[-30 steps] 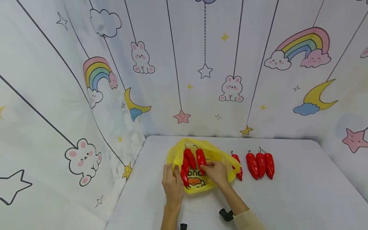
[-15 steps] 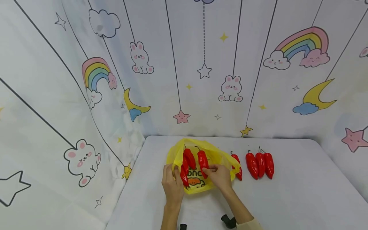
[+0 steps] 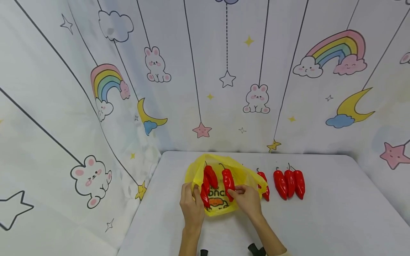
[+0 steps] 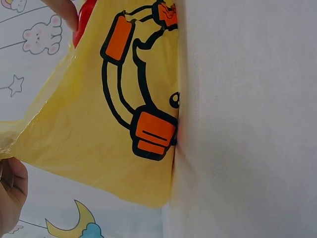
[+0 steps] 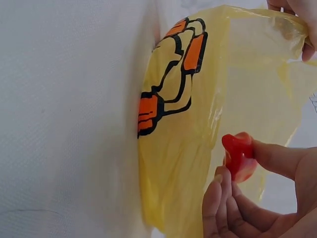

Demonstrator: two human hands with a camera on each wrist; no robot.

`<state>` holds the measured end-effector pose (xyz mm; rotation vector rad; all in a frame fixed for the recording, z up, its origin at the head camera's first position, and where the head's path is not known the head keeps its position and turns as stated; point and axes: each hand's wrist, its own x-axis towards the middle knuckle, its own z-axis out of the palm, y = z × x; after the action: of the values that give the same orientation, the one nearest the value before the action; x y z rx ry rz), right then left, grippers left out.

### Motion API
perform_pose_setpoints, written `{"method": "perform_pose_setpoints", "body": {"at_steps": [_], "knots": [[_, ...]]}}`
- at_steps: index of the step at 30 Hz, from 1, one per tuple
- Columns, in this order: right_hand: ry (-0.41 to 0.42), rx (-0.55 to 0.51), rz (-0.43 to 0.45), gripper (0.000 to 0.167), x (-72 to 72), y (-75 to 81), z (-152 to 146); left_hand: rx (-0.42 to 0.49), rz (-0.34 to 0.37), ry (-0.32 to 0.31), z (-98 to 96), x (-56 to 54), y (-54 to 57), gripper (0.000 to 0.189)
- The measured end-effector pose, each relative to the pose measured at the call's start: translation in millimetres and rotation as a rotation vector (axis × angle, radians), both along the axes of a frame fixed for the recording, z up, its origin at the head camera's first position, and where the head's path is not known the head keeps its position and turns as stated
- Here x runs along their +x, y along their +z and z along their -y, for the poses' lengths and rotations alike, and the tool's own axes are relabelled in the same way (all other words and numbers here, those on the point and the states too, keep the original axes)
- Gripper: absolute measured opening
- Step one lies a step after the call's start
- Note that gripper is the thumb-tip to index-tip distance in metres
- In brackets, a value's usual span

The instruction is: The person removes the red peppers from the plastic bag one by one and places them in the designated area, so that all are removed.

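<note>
Apparently, the step in hand is passing a pepper [image 3: 228, 177] through the mouth of the bag [image 3: 217, 193], in or out I cannot tell; next calls for a steady mouth and a light grip. The left hand [image 3: 193, 208], fingers curled, pinches the bag's edge; just right of it lie inner peppers [image 3: 211, 176]; the right hand [image 3: 249, 200], slanting in, pinches that pepper between thumb and fingertips; outer peppers [image 3: 290, 183] lie to its right.
</note>
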<state>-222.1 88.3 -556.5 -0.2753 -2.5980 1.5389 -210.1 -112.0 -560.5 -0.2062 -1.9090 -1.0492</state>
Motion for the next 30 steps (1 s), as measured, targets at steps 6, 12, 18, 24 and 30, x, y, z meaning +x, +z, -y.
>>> {"method": "perform_pose_setpoints", "body": {"at_steps": [6, 12, 18, 24, 30], "knots": [[-0.013, -0.004, 0.017, 0.038, 7.6, 4.1, -3, -0.002, 0.006, -0.004, 0.0, 0.2, -0.6, 0.019], [-0.02, -0.003, 0.017, 0.04, 13.7, 5.7, -6, 0.008, 0.0, -0.005, -0.8, 0.8, 0.2, 0.018], [-0.028, 0.019, 0.02, 0.041, 18.2, 4.8, -13, 0.017, 0.003, -0.011, -1.5, 1.6, 1.7, 0.018], [-0.008, 0.029, 0.011, 0.04, 22.3, 1.6, -19, 0.006, -0.017, -0.003, -1.4, 0.8, 1.5, 0.016], [-0.007, 0.032, 0.015, 0.04, 26.9, 0.6, -23, 0.011, -0.01, -0.002, -1.4, 1.3, 1.8, 0.016]]}}
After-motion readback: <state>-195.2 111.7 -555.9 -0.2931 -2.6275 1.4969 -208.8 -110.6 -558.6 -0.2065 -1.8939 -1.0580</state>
